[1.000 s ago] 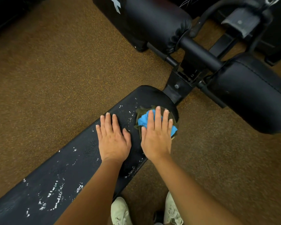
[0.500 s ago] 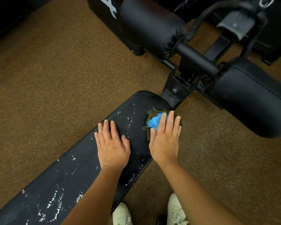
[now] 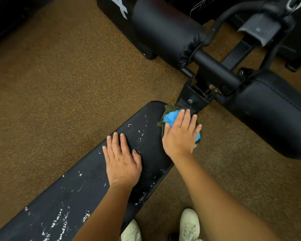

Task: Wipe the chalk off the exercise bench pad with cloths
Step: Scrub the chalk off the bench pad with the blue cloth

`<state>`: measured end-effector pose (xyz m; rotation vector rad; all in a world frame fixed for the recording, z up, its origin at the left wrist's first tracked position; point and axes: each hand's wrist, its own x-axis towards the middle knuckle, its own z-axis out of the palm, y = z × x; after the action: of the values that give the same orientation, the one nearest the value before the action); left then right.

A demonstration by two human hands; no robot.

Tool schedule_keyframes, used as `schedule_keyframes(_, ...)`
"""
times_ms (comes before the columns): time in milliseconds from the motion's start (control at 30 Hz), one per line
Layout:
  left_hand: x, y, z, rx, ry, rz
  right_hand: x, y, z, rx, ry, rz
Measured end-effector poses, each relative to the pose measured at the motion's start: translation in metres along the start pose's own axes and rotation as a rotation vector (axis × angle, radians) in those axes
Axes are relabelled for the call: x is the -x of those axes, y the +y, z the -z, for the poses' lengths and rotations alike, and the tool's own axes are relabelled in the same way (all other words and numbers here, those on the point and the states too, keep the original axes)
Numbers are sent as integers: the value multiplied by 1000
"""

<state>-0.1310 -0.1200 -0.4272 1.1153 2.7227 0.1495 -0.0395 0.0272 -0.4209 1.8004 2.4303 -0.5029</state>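
A long black bench pad [image 3: 73, 193] runs from the lower left to the centre, speckled with white chalk [image 3: 59, 221] along its length and near its far end. My right hand [image 3: 179, 136] presses flat, fingers straight, on a bunched blue cloth [image 3: 171, 117] lying over a dark green cloth [image 3: 167, 110] at the pad's far right corner. Flat on the pad just left of it rests my left hand [image 3: 122, 162], holding nothing.
Black roller pads stand beyond the bench end, one at the top centre [image 3: 163, 30] and one at the right [image 3: 271, 112], joined by a metal frame [image 3: 214, 73]. Brown speckled floor [image 3: 50, 84] lies on both sides. My pale shoes [image 3: 189, 225] are at the bottom.
My right hand slid the cloths toward the far right corner of the pad's end. The left hand stayed flat in nearly the same spot.
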Motion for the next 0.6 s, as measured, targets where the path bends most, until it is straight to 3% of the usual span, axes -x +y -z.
schedule_keyframes(67, 0, -1, -1, 8, 0, 0, -7, -16, -2, -7, 6, -1)
schedule_keyframes(233, -2, 0, 0, 37, 9, 9, 13, 14, -1, 127, 27, 334)
schedule_keyframes(400, -11, 1, 1, 47, -1, -1, -22, -13, 6, 53, -6, 87)
schedule_keyframes(600, -21, 3, 4, 42, 10, -17, 7, -2, 2, 131, 36, 390)
